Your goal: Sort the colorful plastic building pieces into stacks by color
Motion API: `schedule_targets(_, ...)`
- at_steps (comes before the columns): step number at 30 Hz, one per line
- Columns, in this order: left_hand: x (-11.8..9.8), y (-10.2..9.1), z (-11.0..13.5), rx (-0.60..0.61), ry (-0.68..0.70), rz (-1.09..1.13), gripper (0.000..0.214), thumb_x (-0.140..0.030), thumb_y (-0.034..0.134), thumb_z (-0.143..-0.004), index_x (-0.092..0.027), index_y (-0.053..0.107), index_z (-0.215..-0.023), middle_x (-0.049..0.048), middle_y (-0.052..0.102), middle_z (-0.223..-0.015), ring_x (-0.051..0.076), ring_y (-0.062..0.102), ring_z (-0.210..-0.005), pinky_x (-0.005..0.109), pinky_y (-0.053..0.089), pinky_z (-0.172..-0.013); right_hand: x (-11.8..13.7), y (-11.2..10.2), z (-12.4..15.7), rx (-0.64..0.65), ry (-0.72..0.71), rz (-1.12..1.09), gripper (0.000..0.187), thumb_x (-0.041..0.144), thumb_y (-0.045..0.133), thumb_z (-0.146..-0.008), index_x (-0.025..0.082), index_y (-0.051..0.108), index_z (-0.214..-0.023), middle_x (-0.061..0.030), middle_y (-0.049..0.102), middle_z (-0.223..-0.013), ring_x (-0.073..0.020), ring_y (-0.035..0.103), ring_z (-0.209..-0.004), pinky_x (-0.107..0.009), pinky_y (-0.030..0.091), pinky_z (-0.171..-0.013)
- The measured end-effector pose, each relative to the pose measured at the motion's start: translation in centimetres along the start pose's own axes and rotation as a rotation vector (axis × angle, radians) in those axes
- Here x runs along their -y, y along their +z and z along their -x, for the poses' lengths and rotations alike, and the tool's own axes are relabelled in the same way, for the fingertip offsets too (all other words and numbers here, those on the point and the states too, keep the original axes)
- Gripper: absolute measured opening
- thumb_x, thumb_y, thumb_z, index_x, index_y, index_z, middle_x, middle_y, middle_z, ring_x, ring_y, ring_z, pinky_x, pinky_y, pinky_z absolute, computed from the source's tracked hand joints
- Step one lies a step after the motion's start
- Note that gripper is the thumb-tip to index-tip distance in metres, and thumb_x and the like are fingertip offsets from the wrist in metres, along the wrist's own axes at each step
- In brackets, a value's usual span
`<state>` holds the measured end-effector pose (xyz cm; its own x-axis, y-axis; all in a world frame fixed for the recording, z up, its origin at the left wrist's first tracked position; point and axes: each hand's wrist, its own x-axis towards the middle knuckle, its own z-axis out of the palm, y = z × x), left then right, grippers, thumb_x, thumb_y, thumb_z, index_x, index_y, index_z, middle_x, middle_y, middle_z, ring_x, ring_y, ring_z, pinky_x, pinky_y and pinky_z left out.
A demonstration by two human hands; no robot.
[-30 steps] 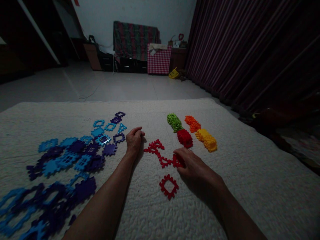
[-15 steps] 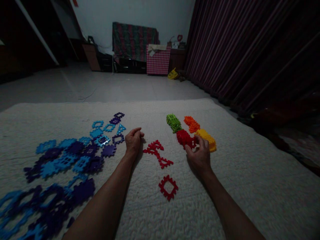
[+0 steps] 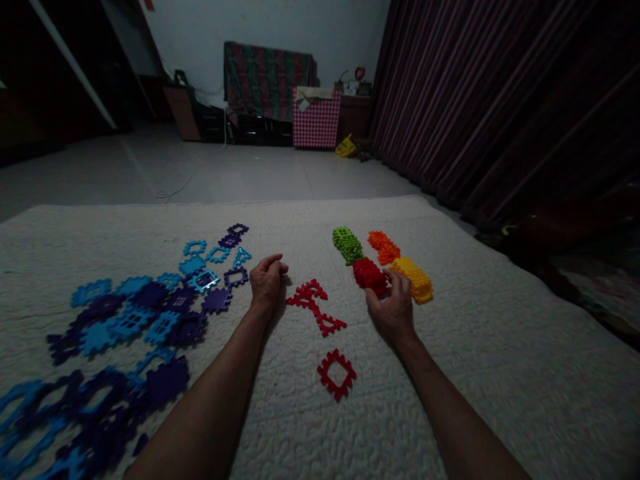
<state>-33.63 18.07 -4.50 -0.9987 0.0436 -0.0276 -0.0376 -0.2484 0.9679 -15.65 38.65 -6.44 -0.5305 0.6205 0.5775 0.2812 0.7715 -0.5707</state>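
Observation:
My right hand (image 3: 393, 303) has thumb and fingers curved round the near end of a stack of red interlocking toy tiles (image 3: 369, 276). Beside its fingertips lies a yellow stack (image 3: 415, 279). My left hand (image 3: 267, 279) rests on the quilted mat with its fingers curled in; I see nothing in it. Just right of that hand are several loose red tiles (image 3: 330, 325), some overlapping. Nearer to me a red square frame tile (image 3: 337, 375) lies flat by itself.
A green stack (image 3: 347, 244) and an orange stack (image 3: 383, 247) lie beyond the red one. Many blue and purple tiles (image 3: 167, 383) spread over the left of the pale mat (image 3: 490, 373). Dark curtains (image 3: 450, 87) hang at the right; covered furniture (image 3: 267, 80) stands against the wall.
My right hand has shifted slightly left, and the red tile at its fingers has been pushed up against the red stack. The left hand stays put.

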Motion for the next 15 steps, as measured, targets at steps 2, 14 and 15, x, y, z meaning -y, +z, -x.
schedule_targets(2,-0.10,0.03,0.04,-0.003,-0.002,0.001,0.038,-0.029,0.064,-0.057,-0.012,0.072,-0.090,0.0010,0.064,-0.061,0.011,0.056,-0.053,0.021,0.044,-0.049,-0.03,0.07,-0.01,0.010,-0.003,0.002,0.052,0.035,0.064,-0.074,0.016,0.055,-0.122,-0.0163,0.054,-0.122,-0.0303,0.054,-0.113,-0.049,0.049,-0.098)
schedule_targets(14,-0.13,0.11,-0.04,-0.003,-0.010,0.017,0.036,-0.027,0.064,-0.056,-0.012,0.071,-0.088,0.0012,0.064,-0.060,0.011,0.056,-0.054,0.021,0.044,-0.051,-0.30,0.39,-0.08,0.040,0.003,-0.006,0.061,0.036,0.065,-0.072,0.014,0.052,-0.128,-0.0181,0.055,-0.122,-0.0320,0.057,-0.110,-0.051,0.050,-0.096)
schedule_targets(15,-0.04,0.07,-0.13,-0.002,-0.005,0.013,0.036,-0.027,0.064,-0.057,-0.012,0.071,-0.088,0.0013,0.064,-0.061,0.011,0.056,-0.055,0.021,0.044,-0.051,-0.33,0.40,-0.07,0.042,0.003,-0.007,0.062,0.035,0.066,-0.072,0.014,0.051,-0.129,-0.0180,0.055,-0.122,-0.0317,0.057,-0.110,-0.051,0.051,-0.096)
